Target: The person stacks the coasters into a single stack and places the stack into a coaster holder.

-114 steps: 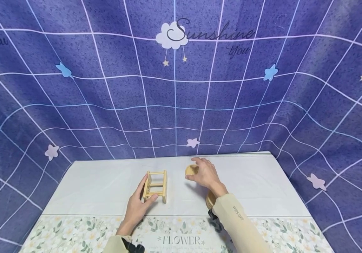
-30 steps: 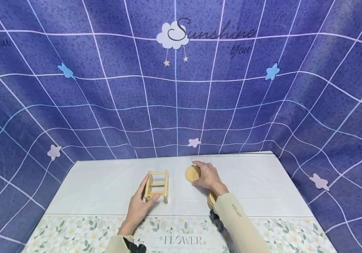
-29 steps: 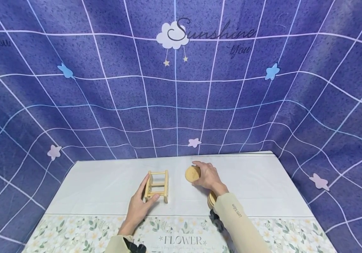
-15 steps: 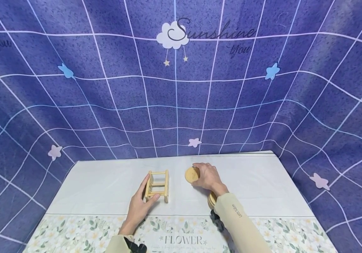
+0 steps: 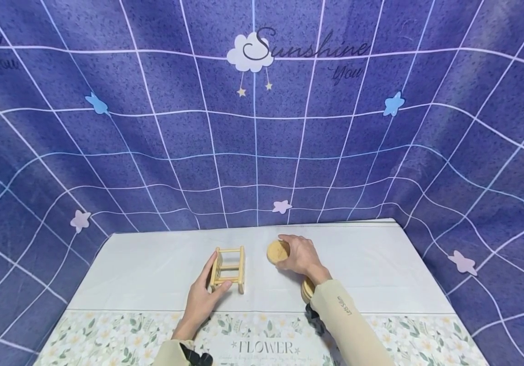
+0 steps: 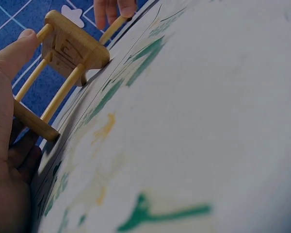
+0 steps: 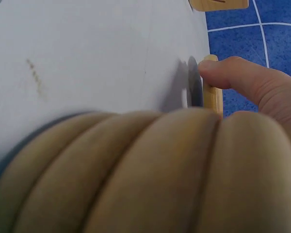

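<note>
In the head view, my left hand (image 5: 202, 301) grips a small wooden coaster rack (image 5: 242, 269), fingers along its left side and thumb at its near end. The rack has flat end panels joined by round rods; the left wrist view shows carved marks on one panel (image 6: 70, 43). To its right, my right hand (image 5: 299, 255) pinches a round wooden coaster (image 5: 277, 251) by its edge. In the right wrist view the thumb (image 7: 237, 73) presses the coaster's rim, and its shadow falls on the table beside it. A stack of similar coasters (image 5: 307, 290) lies below my right wrist, partly hidden.
A white cloth (image 5: 152, 269) covers the table, with a floral band (image 5: 115, 330) along the near edge. A blue curtain (image 5: 197, 168) with a grid pattern encloses the back and sides. Both wrists carry black camera straps.
Compared with the oldest frame, the coaster's face is turned more fully into view and the right hand sits slightly lower. Over the last second both hands barely move; the coaster shifts a touch left.
</note>
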The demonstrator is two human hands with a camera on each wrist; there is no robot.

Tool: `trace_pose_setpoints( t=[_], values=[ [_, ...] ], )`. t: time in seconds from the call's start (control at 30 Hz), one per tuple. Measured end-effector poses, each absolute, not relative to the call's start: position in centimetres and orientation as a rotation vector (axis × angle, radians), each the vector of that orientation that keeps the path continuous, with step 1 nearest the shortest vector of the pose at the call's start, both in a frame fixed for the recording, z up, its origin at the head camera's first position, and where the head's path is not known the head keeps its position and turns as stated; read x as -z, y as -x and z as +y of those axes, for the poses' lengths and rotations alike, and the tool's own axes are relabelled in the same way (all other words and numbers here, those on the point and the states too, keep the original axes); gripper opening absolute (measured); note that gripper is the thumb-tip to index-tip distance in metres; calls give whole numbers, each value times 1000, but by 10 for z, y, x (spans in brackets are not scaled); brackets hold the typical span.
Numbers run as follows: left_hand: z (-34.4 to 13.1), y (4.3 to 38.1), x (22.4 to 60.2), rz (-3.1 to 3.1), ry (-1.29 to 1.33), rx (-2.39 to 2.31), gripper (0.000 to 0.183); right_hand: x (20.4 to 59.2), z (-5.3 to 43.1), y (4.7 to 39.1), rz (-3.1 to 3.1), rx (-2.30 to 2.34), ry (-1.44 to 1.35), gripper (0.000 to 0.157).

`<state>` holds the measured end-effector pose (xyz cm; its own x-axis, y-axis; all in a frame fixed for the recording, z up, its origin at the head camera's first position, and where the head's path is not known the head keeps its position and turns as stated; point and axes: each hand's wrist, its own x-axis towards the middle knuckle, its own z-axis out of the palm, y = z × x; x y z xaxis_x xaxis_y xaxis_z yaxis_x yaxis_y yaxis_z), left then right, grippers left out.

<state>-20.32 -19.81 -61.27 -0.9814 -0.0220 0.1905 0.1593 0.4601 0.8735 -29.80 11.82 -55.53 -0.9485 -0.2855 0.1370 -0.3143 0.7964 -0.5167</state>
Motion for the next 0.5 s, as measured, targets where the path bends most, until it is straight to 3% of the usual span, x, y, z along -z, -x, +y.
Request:
trace_pose_setpoints(
  t=[0.5],
  values=[
    [-198, 204, 616, -2520, 125, 1529, 93, 544, 123, 294, -2828, -949, -546, 88]
  ],
)
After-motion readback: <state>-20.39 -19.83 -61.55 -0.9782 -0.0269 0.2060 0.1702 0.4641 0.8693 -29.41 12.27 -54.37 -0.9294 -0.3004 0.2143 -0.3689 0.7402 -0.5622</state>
